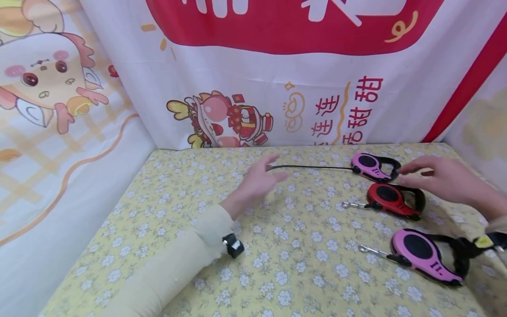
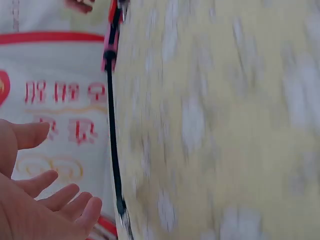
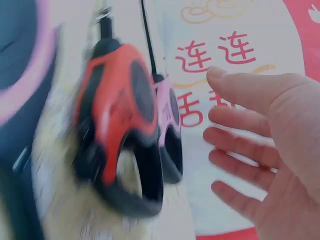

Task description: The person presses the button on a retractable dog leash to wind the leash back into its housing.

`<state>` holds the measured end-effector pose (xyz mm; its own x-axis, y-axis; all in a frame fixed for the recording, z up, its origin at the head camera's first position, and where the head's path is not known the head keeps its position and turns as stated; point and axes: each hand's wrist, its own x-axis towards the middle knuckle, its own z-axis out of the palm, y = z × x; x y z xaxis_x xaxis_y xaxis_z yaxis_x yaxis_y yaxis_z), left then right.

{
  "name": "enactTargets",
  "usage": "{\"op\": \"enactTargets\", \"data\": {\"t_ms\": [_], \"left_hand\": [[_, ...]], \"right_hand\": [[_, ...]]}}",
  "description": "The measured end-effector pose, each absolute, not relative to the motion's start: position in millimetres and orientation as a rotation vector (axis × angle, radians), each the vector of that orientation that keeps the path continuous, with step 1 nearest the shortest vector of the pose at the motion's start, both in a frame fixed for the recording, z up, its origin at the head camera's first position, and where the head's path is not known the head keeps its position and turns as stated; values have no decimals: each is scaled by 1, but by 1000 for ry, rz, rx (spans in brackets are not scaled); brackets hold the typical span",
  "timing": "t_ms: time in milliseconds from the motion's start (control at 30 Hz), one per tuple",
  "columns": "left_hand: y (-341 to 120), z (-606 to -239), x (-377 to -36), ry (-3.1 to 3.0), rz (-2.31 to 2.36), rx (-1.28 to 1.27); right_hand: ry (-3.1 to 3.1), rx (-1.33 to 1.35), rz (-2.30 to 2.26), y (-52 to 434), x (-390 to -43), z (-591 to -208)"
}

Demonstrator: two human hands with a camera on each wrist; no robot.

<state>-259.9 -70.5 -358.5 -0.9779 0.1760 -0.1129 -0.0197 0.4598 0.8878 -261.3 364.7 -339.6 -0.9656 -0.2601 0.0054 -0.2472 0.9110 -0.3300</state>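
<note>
Three retractable dog leashes lie on the right of the table: a far pink leash [image 1: 365, 161], a red leash [image 1: 390, 194] and a near pink leash [image 1: 417, 247]. From the far pink one a black cord [image 1: 313, 167] runs left across the cloth, its metal clip [image 2: 126, 220] visible in the left wrist view. My left hand [image 1: 259, 178] hovers by that cord's end, fingers spread and holding nothing. Beside the far pink leash's handle is my right hand [image 1: 447, 178], fingers extended; the right wrist view shows the hand [image 3: 265, 145] apart from the leashes.
A yellow floral cloth [image 1: 277, 273] covers the table. Behind it hangs a white and red printed curtain [image 1: 253, 75]; another printed sheet [image 1: 51, 145] stands at the left. The red leash's metal clip [image 1: 354, 204] and the near pink leash's clip [image 1: 372, 251] point left.
</note>
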Motion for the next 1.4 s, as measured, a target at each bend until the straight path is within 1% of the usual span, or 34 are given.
{"op": "enactTargets", "data": {"t_ms": [167, 333, 433, 700, 867, 1100, 1333, 1400], "left_hand": [[-109, -358, -278, 2567, 1551, 29], [-125, -365, -289, 2689, 1402, -57], [-130, -370, -295, 2789, 1289, -87], [-137, -375, -302, 2943, 957, -37], [-128, -377, -306, 2958, 809, 27], [-117, -378, -315, 2926, 628, 19], [-113, -380, -314, 3019, 432, 205], [-110, -380, -313, 3015, 417, 218]], "right_hand": [[2941, -265, -559, 354, -286, -336], [2896, -153, -527, 340, -305, -345], [2860, -146, -525, 328, -313, -352], [2888, -200, -457, 293, -326, -357], [2906, -312, -400, 294, -325, -356], [2989, -446, -396, 304, -320, -353], [3050, -506, -304, 300, -316, -353], [3064, -512, -294, 301, -314, -353]]}}
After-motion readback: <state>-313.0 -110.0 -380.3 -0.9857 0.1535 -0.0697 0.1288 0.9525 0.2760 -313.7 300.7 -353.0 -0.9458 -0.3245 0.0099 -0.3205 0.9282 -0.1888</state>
